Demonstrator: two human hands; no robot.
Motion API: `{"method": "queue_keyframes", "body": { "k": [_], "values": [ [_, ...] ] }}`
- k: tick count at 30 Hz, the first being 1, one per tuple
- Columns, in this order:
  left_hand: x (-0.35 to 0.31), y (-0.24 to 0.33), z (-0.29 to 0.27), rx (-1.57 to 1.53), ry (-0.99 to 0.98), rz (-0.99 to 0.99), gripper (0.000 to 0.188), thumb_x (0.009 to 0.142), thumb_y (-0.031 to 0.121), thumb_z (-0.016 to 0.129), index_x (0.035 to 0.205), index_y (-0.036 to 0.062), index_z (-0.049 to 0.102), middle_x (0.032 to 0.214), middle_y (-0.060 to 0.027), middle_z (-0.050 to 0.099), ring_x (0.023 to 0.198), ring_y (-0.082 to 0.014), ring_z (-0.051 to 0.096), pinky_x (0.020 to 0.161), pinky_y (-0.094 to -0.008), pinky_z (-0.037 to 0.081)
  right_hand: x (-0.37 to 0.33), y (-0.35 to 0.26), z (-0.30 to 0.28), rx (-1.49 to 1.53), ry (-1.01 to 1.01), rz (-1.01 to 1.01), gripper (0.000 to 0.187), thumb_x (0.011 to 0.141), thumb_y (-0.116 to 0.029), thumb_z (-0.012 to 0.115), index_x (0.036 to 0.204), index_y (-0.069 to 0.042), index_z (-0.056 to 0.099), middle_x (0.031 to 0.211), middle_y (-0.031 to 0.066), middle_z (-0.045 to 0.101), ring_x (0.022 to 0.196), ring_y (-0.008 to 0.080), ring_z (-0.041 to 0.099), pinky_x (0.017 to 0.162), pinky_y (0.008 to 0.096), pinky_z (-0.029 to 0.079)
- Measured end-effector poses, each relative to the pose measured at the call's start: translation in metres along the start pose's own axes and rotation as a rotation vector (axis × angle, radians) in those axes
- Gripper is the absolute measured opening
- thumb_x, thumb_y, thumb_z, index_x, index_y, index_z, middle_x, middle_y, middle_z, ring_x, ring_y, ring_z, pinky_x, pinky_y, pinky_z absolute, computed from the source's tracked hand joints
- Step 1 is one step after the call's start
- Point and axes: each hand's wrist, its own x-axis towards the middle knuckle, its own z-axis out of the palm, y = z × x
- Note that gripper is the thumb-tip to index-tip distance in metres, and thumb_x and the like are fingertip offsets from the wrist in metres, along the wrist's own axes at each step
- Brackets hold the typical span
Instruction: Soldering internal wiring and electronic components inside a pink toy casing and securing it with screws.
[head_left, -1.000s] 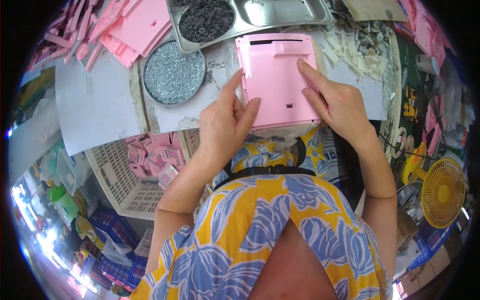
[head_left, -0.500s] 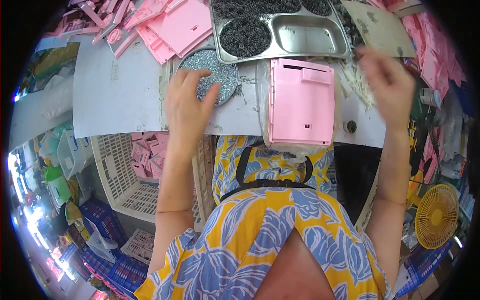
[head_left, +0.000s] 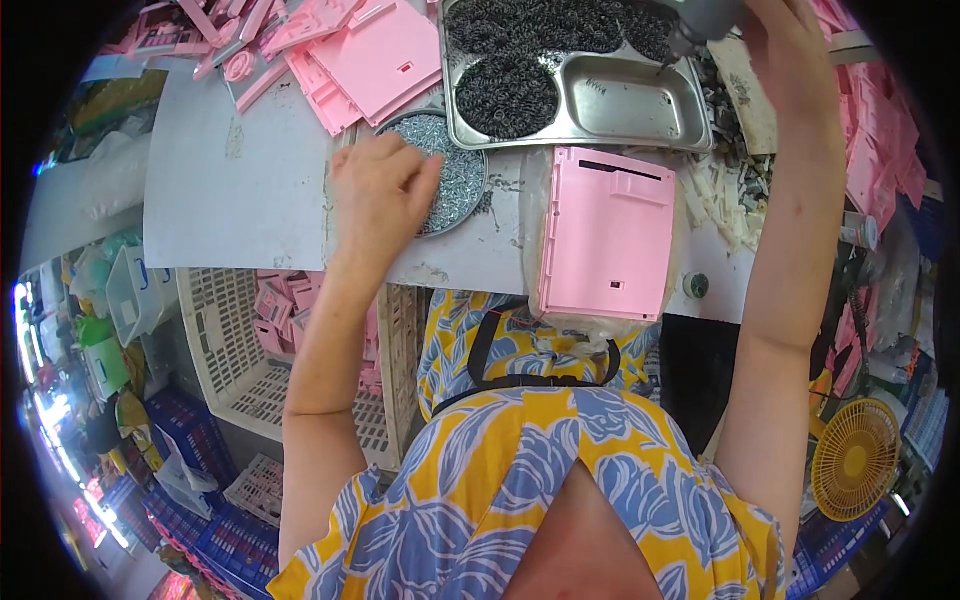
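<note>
- On the surface [head_left: 240, 190], near its front edge and just right of centre: pink plastic panel [head_left: 608, 235], flat, long axis running away from the person, slotted end farthest off. No hand touches it.
- Left hand [head_left: 385, 190]: fingers curled loosely, tips at the rim of the round dish of small screws [head_left: 462, 180]. Whether a screw is pinched in the grip cannot be told. The dish lies just left of the panel; the left hand is the nearer of the two to the panel.
- Right hand [head_left: 775, 25]: raised high at the far right, closed around a grey tool [head_left: 700, 18] that hangs above the metal tray [head_left: 625, 100]; only the lower part of the tool shows. The panel lies below and to the left of this grip, well apart from it.
- Metal tray: divided into compartments; the left and rear ones hold dark coiled springs [head_left: 515, 95], the front right one shows bare metal. It sits just beyond the panel's far end.
- Further pink parts [head_left: 375, 55]: stacked at the far left of the surface.
- White slatted basket [head_left: 240, 345]: below the surface edge on the left, holding small pink pieces.
- Yellow fan [head_left: 855, 460]: low at the right.
</note>
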Motion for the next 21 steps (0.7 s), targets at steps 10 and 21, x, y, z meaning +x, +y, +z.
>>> {"method": "queue_keyframes", "body": {
  "k": [10,21],
  "values": [
    [-0.002,0.101,0.019,-0.588,-0.055,0.169,0.009,0.08,0.012,0.077,0.086,0.0159,0.072,0.084,0.0042,0.07,0.079,-0.0171,0.061,0.083,-0.0395,0.033,-0.113,-0.006,0.021,0.536,-0.438,-0.082,0.038,0.098,-0.029,0.061,0.131,-0.012,0.05,0.065,-0.0037,0.045,0.056,0.01,0.047,0.057,0.0294,0.041],
    [-0.013,0.097,0.016,-0.409,0.054,0.209,0.016,0.076,0.021,0.083,0.085,0.0163,0.07,0.09,0.0023,0.068,0.086,-0.0186,0.061,0.09,-0.0447,0.033,-0.132,-0.013,0.046,0.466,-0.239,0.043,0.029,0.096,-0.026,0.063,0.117,-0.012,0.05,0.062,-0.0038,0.045,0.052,0.0098,0.044,0.055,0.0298,0.04]
  ]
}}
